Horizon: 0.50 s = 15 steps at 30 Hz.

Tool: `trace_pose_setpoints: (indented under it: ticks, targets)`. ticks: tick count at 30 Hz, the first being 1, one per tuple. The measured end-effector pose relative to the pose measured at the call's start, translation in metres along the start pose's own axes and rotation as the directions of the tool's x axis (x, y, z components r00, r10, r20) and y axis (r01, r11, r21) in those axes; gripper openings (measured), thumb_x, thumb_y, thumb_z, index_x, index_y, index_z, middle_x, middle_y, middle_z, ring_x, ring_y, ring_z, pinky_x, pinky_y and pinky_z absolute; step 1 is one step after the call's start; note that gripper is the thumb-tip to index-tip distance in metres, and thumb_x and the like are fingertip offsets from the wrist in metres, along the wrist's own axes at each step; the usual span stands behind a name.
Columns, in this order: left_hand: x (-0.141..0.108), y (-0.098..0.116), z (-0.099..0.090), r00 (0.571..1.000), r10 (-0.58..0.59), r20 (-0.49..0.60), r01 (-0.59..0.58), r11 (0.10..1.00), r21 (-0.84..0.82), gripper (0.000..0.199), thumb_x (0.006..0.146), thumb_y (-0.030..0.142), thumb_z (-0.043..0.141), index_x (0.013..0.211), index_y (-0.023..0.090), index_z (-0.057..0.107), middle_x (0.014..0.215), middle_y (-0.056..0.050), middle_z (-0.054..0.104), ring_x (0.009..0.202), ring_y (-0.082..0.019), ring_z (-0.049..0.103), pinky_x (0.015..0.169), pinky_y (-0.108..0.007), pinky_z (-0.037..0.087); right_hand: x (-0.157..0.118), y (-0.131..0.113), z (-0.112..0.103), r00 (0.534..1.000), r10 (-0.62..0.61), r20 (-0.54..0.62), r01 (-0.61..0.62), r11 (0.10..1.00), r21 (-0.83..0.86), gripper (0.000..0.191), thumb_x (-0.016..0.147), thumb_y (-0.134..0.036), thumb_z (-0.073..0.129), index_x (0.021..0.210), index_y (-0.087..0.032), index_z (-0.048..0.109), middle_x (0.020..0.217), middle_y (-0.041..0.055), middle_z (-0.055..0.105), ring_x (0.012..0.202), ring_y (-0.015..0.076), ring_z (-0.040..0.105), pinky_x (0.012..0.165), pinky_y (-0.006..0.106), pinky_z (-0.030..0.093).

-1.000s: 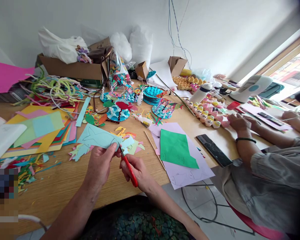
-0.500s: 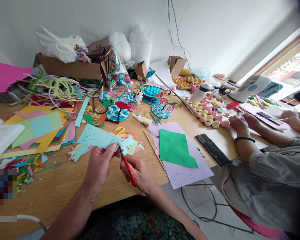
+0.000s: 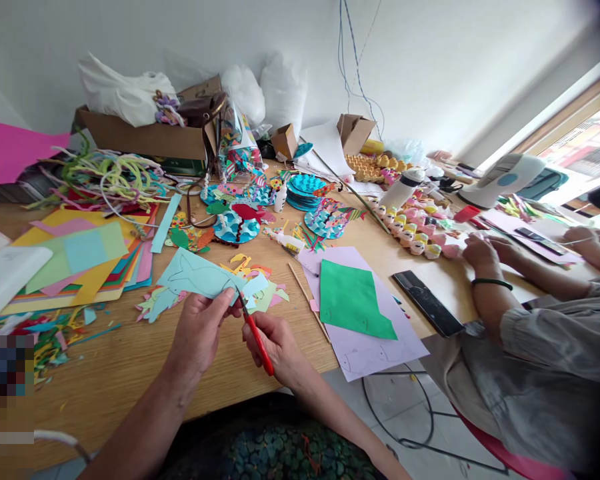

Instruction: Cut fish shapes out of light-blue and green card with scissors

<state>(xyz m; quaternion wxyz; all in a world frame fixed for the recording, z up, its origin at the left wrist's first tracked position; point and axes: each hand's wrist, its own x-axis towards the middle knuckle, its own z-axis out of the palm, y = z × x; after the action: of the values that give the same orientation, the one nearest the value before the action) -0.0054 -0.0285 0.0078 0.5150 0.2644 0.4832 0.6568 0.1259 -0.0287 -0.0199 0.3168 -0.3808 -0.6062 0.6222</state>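
Just left of the frame's centre, the left hand [image 3: 205, 323] pinches the blue paper [image 3: 200, 275] by its lower right part, thumb on top, probably to keep it stiff beside the blades; the right hand [image 3: 275, 340] is closed round the red handles of the scissors [image 3: 261, 347], blades pointing up at the paper's right end, seemingly to follow the drawn outline; how far the blades part, I cannot tell; the scraps [image 3: 265, 297] lie just behind on the table [image 3: 115, 360], likely where offcuts drop; right of centre, the green sheet [image 3: 353, 297] lies on the lilac sheet [image 3: 375, 363], perhaps set aside within reach.
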Motion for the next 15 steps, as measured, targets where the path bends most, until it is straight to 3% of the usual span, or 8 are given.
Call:
trace_pose_setpoints:
  ticks: [15]
  targets:
    - [-0.0036,0.0023,0.0014,0.996,-0.084,-0.013,0.084,0.996,0.027,0.011,0.054,0.023,0.074,0.052,0.015,0.068,0.052,0.001,0.067,0.049,-0.010,0.056,0.051,-0.021,0.048,0.0004,0.0002,0.0003,1.000,0.013,0.016,-0.014,0.998,0.056,0.037,0.083,-0.046,0.054,0.061,-0.019,0.044,0.050,-0.0067,0.036,0.046,0.0074,0.034,0.044,0.020,0.029]
